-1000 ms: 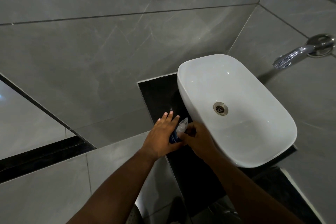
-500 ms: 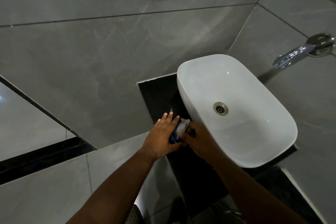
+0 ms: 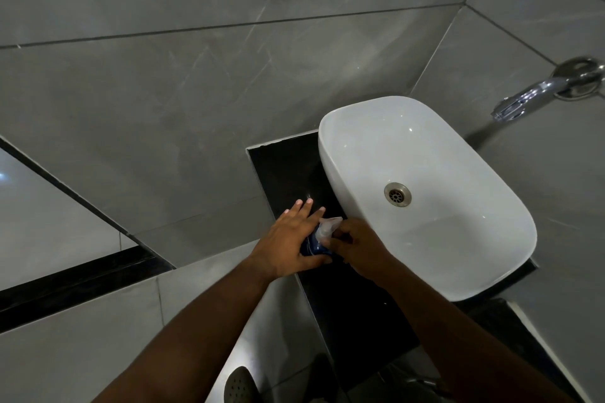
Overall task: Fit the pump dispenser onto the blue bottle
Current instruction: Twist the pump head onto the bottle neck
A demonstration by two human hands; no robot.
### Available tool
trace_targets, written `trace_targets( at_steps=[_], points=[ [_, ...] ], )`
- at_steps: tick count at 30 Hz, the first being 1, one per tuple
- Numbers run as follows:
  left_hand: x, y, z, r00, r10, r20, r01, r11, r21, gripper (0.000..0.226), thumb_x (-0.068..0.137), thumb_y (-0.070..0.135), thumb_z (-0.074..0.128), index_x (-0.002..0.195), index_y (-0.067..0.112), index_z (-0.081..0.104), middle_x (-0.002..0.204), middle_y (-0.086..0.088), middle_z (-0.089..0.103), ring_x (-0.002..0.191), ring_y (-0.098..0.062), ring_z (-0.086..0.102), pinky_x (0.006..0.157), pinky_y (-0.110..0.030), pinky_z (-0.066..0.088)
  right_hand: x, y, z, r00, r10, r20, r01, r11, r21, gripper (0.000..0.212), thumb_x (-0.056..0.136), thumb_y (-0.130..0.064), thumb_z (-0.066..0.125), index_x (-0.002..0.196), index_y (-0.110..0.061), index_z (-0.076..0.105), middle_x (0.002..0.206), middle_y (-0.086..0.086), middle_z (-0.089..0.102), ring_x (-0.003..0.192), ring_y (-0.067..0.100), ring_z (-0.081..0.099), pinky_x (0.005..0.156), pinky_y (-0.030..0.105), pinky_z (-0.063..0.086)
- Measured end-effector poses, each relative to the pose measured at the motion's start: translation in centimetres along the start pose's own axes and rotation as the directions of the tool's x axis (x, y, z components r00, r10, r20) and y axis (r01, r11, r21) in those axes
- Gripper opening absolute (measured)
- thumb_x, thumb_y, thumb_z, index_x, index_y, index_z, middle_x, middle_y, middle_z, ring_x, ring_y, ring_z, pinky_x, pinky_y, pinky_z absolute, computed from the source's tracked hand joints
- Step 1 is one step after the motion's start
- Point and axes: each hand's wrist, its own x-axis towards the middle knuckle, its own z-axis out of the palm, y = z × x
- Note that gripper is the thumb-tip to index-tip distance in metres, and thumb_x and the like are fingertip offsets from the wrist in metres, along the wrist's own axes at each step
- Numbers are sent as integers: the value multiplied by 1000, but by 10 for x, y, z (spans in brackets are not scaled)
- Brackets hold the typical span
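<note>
The blue bottle (image 3: 312, 247) stands on the black counter (image 3: 284, 170) just left of the white basin, mostly hidden between my hands. My left hand (image 3: 289, 240) braces its left side with thumb under and fingers stretched straight. A clear pump dispenser (image 3: 329, 226) sits on top of the bottle, its nozzle pointing up-right. My right hand (image 3: 358, 247) has its fingers closed around the pump's collar.
A white vessel basin (image 3: 343, 127) with a metal drain (image 3: 397, 194) fills the counter's right part. A chrome tap (image 3: 523, 98) juts from the grey tiled wall at the right. Grey tile and a black strip lie to the left.
The pump head has turned slightly under my right hand's fingers. Both hands and the bottle stay in the same place.
</note>
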Motion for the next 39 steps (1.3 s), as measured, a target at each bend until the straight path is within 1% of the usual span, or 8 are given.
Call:
trace_targets(
  at_steps=[3, 7, 13, 18, 20, 27, 31, 39],
  points=[
    [1, -1, 1, 1000, 2, 5, -2, 1000, 2, 97, 77, 78, 53, 153, 35, 11, 163, -2, 5, 148, -15, -7, 118, -40, 3, -1, 1, 4, 998, 37, -41, -36, 999, 21, 13, 86, -21, 70, 75, -15, 70, 76, 4, 69, 71, 16, 69, 63, 25, 55],
    [1, -2, 2, 1000, -2, 5, 2, 1000, 3, 96, 77, 80, 51, 152, 36, 10, 163, -1, 4, 148, -14, -8, 117, -38, 1, -3, -4, 7, 995, 49, -83, -44, 997, 60, 19, 85, -14, 71, 75, -29, 64, 68, -19, 66, 70, -6, 66, 60, 7, 50],
    [4, -3, -1, 999, 26, 31, -27, 999, 21, 95, 76, 82, 50, 152, 40, 9, 163, 0, 3, 147, -12, -10, 116, -36, 0, -5, -4, 6, 994, 63, -91, -62, 998, 14, 17, 87, -16, 69, 88, 1, 65, 80, -1, 64, 69, 3, 59, 60, 5, 48],
    [3, -5, -2, 999, 14, 50, -12, 999, -46, 95, 76, 79, 54, 151, 45, 6, 161, 5, -2, 147, -10, -13, 116, -37, 1, -4, -8, 7, 994, 110, 7, -110, 984, 137, 26, 89, -15, 66, 111, -1, 63, 110, 14, 68, 103, 22, 67, 92, 40, 57],
    [3, -5, -2, 998, 11, 55, -8, 999, -47, 95, 76, 79, 54, 151, 42, 9, 161, 7, -2, 146, -10, -13, 117, -38, 0, -3, -10, 6, 997, 83, 8, -83, 983, 164, 30, 88, -12, 67, 116, -1, 61, 113, 14, 68, 106, 22, 66, 95, 42, 55],
    [5, -5, -1, 998, 11, 54, -7, 997, -72, 94, 75, 77, 57, 151, 38, 18, 161, 8, 2, 146, -7, -15, 117, -37, 0, -2, -4, 13, 995, 54, -81, -44, 991, 129, 29, 87, -13, 68, 115, -5, 65, 108, 9, 72, 99, 17, 69, 85, 27, 57],
    [7, -5, -2, 998, 20, 62, -16, 997, -72, 92, 77, 73, 59, 151, 38, 18, 160, 7, 3, 145, -6, -15, 116, -35, 0, -3, 3, 31, 974, 121, -191, -81, 975, 207, 22, 87, -16, 69, 107, -7, 68, 100, 7, 73, 91, 15, 71, 83, 39, 61],
    [10, -2, -8, 996, 35, 83, -37, 999, 14, 93, 76, 74, 56, 152, 35, 18, 161, 3, 1, 145, -11, -15, 116, -35, -3, -10, -2, 34, 961, 154, -228, -103, 970, 220, 18, 85, -26, 71, 102, -20, 69, 92, -6, 72, 86, 5, 69, 79, 31, 61]
  ],
)
